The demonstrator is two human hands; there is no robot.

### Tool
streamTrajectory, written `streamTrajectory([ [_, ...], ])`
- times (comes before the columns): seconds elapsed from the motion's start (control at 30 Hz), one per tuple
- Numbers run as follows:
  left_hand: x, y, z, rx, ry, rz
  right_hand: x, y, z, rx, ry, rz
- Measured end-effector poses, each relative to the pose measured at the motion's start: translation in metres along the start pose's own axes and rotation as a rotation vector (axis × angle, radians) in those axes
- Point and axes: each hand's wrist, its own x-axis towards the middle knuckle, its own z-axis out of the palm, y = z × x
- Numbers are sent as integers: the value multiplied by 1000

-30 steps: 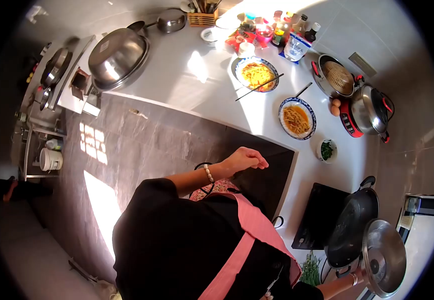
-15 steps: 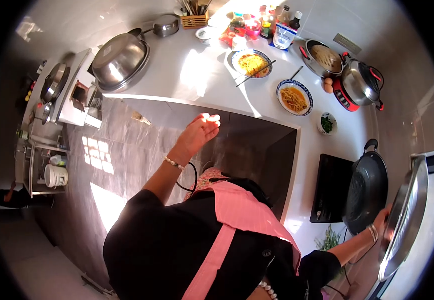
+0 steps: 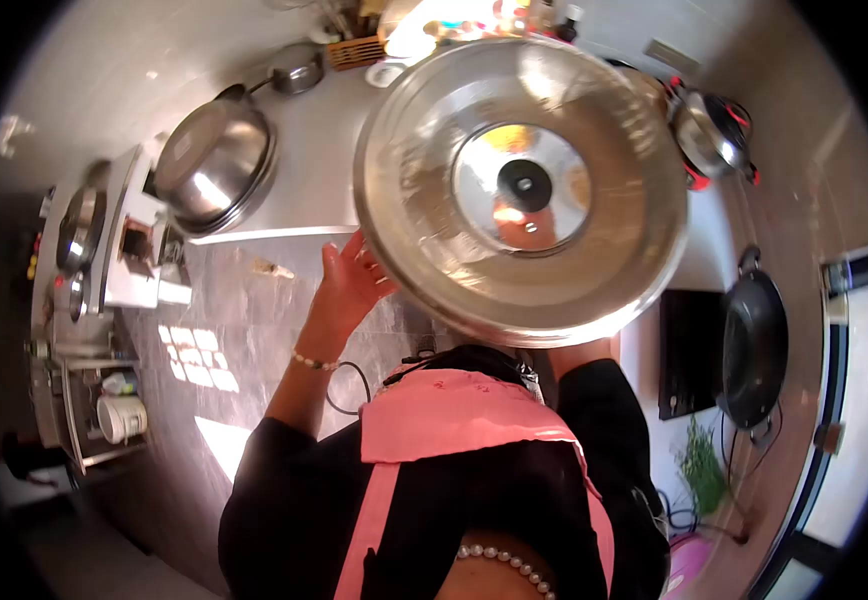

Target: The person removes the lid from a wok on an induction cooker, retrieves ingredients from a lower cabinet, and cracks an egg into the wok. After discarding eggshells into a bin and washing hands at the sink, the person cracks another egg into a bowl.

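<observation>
A large round metal pot lid [image 3: 619, 230], with a shiny centre disc and a black knob fitting, is held up before me above the counter's edge. My right hand is hidden behind it; only the right wrist [image 3: 582, 355] shows below the lower rim, and the lid hangs from that side. At the lid's left edge is my left hand [image 3: 346, 288], open, fingers apart and the fingertips at or just behind the rim. Whether they touch it I cannot tell. The lid covers most of the counter behind it.
A dark wok [image 3: 754, 350] stands beside a black flat cooktop [image 3: 689, 355] at the right. Upturned metal basins [image 3: 216, 160] and a small pan [image 3: 297, 70] sit at the back left. At the back right is a lidded steel pot [image 3: 709, 135]. A green plant [image 3: 699, 465] grows near cables.
The lid has moved from the far right to the middle in front of me, carried by my right hand. My left hand has shifted slightly left and down. Plates and bowl are now covered from view.
</observation>
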Motion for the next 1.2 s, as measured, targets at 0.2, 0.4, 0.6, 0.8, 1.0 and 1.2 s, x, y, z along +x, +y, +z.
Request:
streamTrajectory([
  [0.2, -64, 32, -74, 217, 441, 30, 56, 100, 108, 16, -276, 26],
  [0.4, -69, 24, -116, 107, 675, -20, 89, 172, 143, -354, -442, -383],
  [0.6, -40, 29, -135, 29, 705, -3, 97, 109, 162, 552, -295, 207],
  [0.8, -1, 25, -155, 81, 799, 74, 60, 115, 91, 437, -293, 542],
  [1.0, 30, 19, -188, 118, 801, 118, -21, 104, -4, 348, -12, 580],
  [1.2, 54, 17, -203, 101, 802, 145, -68, 89, -42, 428, 221, 511],
])
